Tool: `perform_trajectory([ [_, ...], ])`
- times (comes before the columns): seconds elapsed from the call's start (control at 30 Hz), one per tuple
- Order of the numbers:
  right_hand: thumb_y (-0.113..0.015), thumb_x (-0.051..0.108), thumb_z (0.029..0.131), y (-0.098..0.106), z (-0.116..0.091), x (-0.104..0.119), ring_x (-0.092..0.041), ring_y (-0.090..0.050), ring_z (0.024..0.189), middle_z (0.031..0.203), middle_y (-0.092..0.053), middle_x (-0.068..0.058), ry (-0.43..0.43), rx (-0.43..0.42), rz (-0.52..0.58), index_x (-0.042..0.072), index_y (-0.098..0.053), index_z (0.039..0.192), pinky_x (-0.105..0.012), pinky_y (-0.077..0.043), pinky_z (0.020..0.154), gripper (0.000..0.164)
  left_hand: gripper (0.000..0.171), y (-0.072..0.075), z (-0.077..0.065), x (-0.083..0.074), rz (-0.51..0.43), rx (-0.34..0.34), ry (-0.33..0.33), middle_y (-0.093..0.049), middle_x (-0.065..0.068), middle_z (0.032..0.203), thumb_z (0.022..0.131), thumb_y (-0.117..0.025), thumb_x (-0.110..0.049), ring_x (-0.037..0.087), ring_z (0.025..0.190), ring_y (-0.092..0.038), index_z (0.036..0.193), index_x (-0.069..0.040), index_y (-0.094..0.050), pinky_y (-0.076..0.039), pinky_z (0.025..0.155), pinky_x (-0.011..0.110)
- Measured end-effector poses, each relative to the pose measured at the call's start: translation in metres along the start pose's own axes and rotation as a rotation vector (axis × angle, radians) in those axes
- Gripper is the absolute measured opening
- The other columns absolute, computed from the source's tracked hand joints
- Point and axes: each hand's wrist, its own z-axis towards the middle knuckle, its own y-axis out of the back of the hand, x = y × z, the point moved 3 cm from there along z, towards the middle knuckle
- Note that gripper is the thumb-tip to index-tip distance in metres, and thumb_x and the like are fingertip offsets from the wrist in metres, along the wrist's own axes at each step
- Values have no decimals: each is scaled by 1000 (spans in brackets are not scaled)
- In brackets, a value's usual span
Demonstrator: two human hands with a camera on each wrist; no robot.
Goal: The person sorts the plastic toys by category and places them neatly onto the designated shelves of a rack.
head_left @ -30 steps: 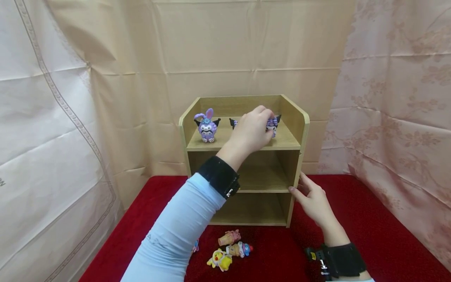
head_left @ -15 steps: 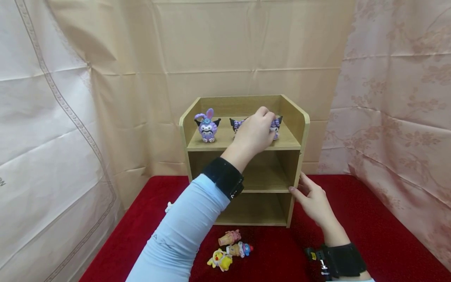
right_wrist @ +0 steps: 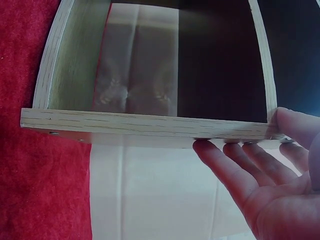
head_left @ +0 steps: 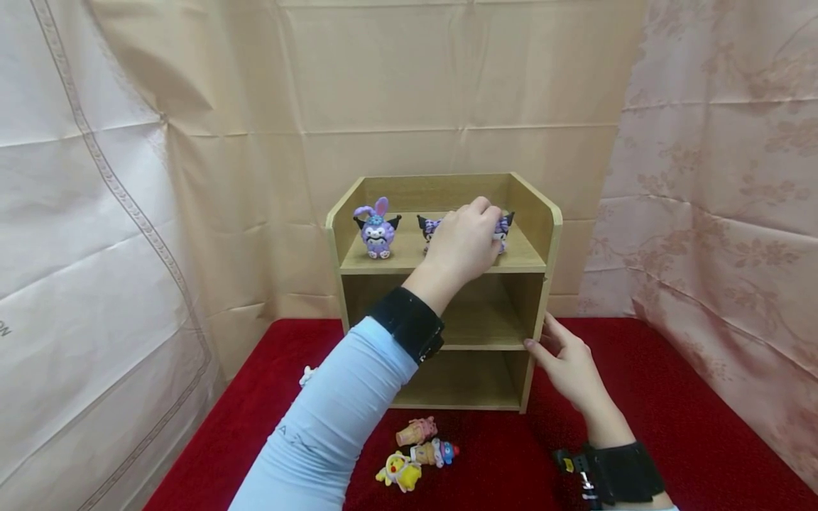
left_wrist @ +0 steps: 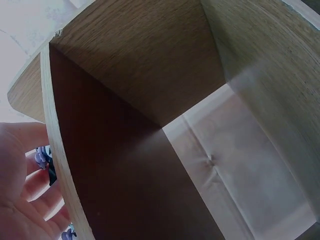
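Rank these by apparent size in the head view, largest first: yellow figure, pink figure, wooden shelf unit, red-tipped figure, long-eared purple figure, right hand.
1. Wooden shelf unit
2. Right hand
3. Long-eared purple figure
4. Yellow figure
Pink figure and red-tipped figure: both smaller, too alike to rank.

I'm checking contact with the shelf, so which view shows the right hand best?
The right wrist view: the right hand is close up, thumb and fingers against the wooden shelf. The head view shows it smaller and farther off; the left wrist view doesn't show it.
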Motion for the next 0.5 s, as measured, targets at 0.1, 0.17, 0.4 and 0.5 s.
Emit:
perform_trajectory([
  [0.1, -62, 18, 94, 0, 0, 0, -34, -53, 112, 137, -46, -22, 4, 1, 1, 23, -28, 151, -42, -56, 70, 66, 40, -1, 0, 0, 15, -3, -1, -53, -2, 121, 90, -61, -33, 15, 103, -54, 126, -16, -57, -46, 86, 32],
  [0.17, -63, 18, 94, 0, 0, 0, -34, -53, 112, 137, -46, -23, 5, 1, 3, 23, -28, 150, -42, -56, 70, 66, 40, -1, 0, 0, 19, -4, -1, -53, -2, 121, 90, -61, -34, 15, 103, -53, 126, -16, -57, -46, 86, 32],
  [0.4, -63, 19, 94, 0, 0, 0, -33, -52, 113, 137, -47, -21, 8, -1, 10, 25, -29, 150, -43, -56, 70, 66, 40, -1, -1, 0, 32, -5, 4, -51, -2, 124, 90, -61, -35, 15, 106, -51, 126, -17, -57, -45, 88, 31],
  [0.5, -63, 18, 94, 0, 0, 1, -33, -52, 113, 137, -47, -21, 16, -4, 10, 25, -29, 150, -43, -56, 71, 66, 38, 0, -1, 0, 41, -18, 4, -50, -2, 125, 90, -61, -35, 15, 106, -50, 124, -18, -58, -45, 86, 30],
])
